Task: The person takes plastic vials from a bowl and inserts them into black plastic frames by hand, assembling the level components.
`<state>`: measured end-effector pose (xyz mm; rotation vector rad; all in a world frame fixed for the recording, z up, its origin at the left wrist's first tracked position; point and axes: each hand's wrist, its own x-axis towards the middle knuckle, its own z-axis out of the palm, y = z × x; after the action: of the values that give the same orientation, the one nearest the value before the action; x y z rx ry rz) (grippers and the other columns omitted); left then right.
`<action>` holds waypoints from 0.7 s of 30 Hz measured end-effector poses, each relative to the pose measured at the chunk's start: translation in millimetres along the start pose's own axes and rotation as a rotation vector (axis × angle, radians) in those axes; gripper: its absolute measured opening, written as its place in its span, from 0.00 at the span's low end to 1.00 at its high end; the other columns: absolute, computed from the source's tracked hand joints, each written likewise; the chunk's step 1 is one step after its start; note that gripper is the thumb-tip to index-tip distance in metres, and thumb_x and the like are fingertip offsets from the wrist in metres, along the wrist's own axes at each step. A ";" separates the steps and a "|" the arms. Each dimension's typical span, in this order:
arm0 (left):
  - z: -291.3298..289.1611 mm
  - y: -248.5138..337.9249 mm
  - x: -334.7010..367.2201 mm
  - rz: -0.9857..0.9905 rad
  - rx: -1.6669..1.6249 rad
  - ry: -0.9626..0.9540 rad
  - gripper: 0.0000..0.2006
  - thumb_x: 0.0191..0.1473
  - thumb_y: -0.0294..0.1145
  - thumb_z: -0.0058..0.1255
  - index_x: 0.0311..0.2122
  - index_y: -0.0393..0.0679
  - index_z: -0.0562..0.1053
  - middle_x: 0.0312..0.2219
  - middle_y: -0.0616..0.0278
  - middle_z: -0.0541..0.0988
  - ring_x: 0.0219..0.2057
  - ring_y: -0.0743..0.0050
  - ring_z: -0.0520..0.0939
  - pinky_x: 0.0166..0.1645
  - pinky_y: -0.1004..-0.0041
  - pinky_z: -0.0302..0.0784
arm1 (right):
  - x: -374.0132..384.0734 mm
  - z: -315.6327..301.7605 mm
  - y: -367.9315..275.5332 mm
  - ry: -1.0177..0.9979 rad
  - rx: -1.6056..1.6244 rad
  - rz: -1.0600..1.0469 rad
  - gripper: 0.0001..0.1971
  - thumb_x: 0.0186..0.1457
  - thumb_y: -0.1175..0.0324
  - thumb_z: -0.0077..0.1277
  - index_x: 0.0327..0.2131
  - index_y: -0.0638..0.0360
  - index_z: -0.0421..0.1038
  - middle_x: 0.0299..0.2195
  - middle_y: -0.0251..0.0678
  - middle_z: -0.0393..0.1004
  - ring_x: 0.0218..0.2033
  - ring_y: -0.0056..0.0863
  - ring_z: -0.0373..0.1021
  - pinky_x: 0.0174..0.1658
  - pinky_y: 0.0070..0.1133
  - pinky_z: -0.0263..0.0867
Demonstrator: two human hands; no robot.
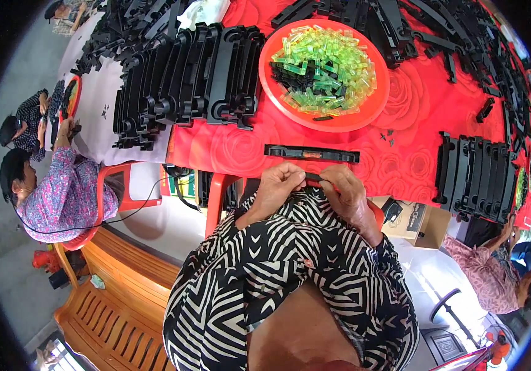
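My left hand (pixel 281 187) and my right hand (pixel 344 187) meet at the near edge of the red-covered table (pixel 234 148). Between them is a small black plastic piece (pixel 313 177), pinched at each end by thumb and fingers. Just beyond my fingertips lies a long black plastic level body (pixel 278 151) with an orange-looking insert at its middle. Farther back, a round red basin (pixel 337 126) holds a heap of yellow-green clear vials (pixel 355 68) and a patch of small black pieces (pixel 296 79).
Rows of black level bodies stand to the left (pixel 179 80) and right (pixel 472 173); loose ones pile up at the back. Small black bits (pixel 387 137) dot the cloth. A person in a patterned shirt (pixel 74 185) sits at left, another (pixel 484 275) at right. A wooden bench (pixel 114 297) is behind me.
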<state>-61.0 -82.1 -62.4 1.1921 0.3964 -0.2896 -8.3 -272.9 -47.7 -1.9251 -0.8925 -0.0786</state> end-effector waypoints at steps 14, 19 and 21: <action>-3.4 18.6 4.0 0.818 0.839 0.267 0.06 0.47 0.22 0.55 0.34 0.37 0.74 0.27 0.56 0.76 0.29 0.55 0.76 0.34 0.67 0.70 | 1.9 -4.8 17.6 0.118 -0.113 -0.024 0.10 0.45 0.80 0.56 0.34 0.64 0.71 0.32 0.41 0.73 0.34 0.39 0.72 0.38 0.30 0.69; -14.9 15.0 14.9 0.994 1.150 0.273 0.11 0.43 0.23 0.58 0.36 0.40 0.75 0.36 0.59 0.77 0.37 0.58 0.76 0.42 0.65 0.67 | 15.5 -4.4 26.6 0.089 -0.243 -0.011 0.10 0.42 0.80 0.56 0.32 0.62 0.71 0.30 0.39 0.72 0.33 0.38 0.70 0.37 0.31 0.65; -17.4 11.9 19.0 1.001 1.230 0.251 0.13 0.42 0.24 0.59 0.37 0.41 0.74 0.36 0.60 0.76 0.38 0.59 0.75 0.42 0.63 0.65 | 22.1 0.2 27.7 0.062 -0.265 -0.012 0.10 0.42 0.80 0.55 0.32 0.62 0.71 0.30 0.39 0.72 0.33 0.38 0.69 0.37 0.31 0.65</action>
<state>-41.5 -61.8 -66.3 2.4680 -0.2810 0.6012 24.7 -267.7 -59.4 -2.1491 -0.8880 -0.2740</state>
